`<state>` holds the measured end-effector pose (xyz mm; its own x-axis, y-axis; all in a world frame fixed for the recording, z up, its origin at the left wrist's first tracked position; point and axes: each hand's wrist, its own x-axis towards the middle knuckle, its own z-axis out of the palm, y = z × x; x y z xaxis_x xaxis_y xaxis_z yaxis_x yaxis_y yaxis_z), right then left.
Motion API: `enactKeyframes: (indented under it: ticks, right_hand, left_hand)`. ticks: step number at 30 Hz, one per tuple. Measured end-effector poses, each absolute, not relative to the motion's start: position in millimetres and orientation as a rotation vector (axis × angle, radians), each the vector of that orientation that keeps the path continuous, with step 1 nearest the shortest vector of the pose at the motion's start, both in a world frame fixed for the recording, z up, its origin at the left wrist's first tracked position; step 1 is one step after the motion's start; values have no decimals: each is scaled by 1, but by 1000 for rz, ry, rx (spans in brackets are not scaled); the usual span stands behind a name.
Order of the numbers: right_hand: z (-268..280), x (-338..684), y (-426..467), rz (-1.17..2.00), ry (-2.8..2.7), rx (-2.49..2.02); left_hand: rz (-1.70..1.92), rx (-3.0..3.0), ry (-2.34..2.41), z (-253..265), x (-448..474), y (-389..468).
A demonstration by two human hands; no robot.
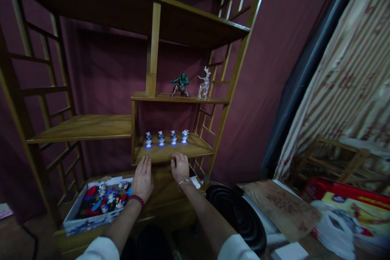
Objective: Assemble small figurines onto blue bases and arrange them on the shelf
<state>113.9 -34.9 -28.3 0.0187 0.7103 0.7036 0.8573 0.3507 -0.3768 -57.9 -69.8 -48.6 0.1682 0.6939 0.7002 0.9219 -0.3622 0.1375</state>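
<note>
Left hand (143, 179) flat, right hand (180, 168) curled (contents unclear), near brown wooden shelf (170, 154); small blue-and-white figurines (161, 141) spaced apart, likely for display.

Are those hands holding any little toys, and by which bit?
Nothing is visibly held: the left hand and right hand are near the shelf's front edge, apart from the figurines.

The shelf (163, 154) looks like smooth, glossy wood, the small figures (161, 142) like plastic. The clear statue (204, 85) resembles glass; the green statue (183, 80) has a metallic sheen. The curtain (341, 73) is cloth, the bag (335, 231) thin plastic.
</note>
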Motion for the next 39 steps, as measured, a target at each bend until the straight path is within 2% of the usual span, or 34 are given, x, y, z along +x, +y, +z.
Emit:
enactKeyframes:
  ticks: [8, 21, 30, 39]
  right_hand:
    - [-38, 103, -54, -257, -1783, -1438]
    - [-58, 61, -82, -299, -1768, -1461]
    - [-85, 36, -88, -163, -1817, -1390]
    - [-115, 16, -91, 52, -1958, -1391]
  left_hand:
    - [-923, -2107, -1577, -56, -57, -83]
    - [-1063, -2227, -1519, -68, -62, -90]
    - [-1001, -2272, -1587, -72, -68, -92]
    - [-876, -2306, -1787, -105, -82, -107]
